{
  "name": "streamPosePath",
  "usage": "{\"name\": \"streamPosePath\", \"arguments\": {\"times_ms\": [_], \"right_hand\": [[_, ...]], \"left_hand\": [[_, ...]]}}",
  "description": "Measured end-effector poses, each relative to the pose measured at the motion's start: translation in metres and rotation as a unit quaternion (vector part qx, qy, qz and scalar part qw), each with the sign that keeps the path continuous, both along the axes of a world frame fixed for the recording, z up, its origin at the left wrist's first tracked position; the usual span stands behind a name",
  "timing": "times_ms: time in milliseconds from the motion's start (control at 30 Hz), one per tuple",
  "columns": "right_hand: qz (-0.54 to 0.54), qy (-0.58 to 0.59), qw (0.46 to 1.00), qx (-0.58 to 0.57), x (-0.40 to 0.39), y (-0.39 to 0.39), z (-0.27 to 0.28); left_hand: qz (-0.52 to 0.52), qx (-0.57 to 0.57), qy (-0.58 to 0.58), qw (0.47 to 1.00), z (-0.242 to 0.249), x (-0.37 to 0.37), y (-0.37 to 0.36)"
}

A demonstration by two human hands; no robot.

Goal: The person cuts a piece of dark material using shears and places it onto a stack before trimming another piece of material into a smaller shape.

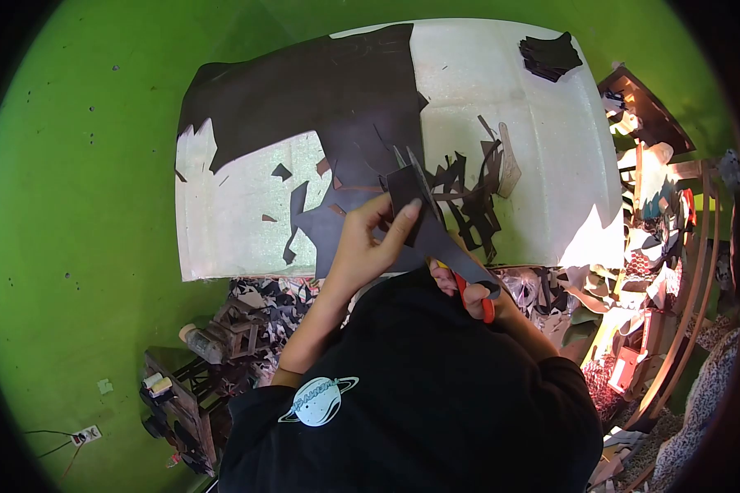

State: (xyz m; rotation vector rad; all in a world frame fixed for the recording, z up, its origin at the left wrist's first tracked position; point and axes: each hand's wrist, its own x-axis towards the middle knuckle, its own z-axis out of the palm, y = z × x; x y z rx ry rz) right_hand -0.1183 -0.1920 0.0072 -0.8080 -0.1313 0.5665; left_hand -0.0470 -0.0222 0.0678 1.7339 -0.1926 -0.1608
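Note:
My left hand (374, 242) pinches a small dark brown piece (401, 187) of leather-like sheet between thumb and fingers. In my right hand (464, 297) are scissors (488, 310) with red and yellow handles, their blades pointing away from me along the piece's right edge. A dark strip (460, 259) runs from beside the piece down towards my right hand; where it joins is hidden. Beneath and beyond my hands spreads a large dark brown sheet (304, 99) with a ragged, cut-out edge. How far the blades are apart is hard to make out.
A pale board (485, 90) carries the work. Thin dark offcuts (473, 201) and a tan template-like strip (509, 160) lie to the right. A stack of dark cut pieces (549, 56) sits at the far right corner. Scraps and a plastic bottle (201, 343) are below.

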Motion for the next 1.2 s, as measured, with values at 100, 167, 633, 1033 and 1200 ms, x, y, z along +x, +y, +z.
{"name": "streamPosePath", "arguments": {"times_ms": [100,167,633,1033,1200], "right_hand": [[0.0,-0.01,1.0,0.005,0.002,0.0,0.002],[-0.011,-0.047,0.994,-0.098,0.001,-0.001,0.002],[-0.023,-0.094,0.977,-0.19,0.001,0.0,0.002],[-0.055,-0.213,0.937,-0.27,0.008,0.003,0.008],[-0.04,-0.166,0.934,-0.313,0.006,0.003,0.01]], "left_hand": [[0.036,0.015,-0.056,0.998,-0.005,0.006,0.004],[0.042,0.023,-0.065,0.997,-0.003,0.008,0.003],[0.006,-0.075,0.043,0.996,0.002,0.008,0.001],[-0.033,-0.078,0.065,0.994,-0.003,-0.001,-0.004],[-0.037,-0.078,0.069,0.994,-0.001,-0.001,-0.003]]}}
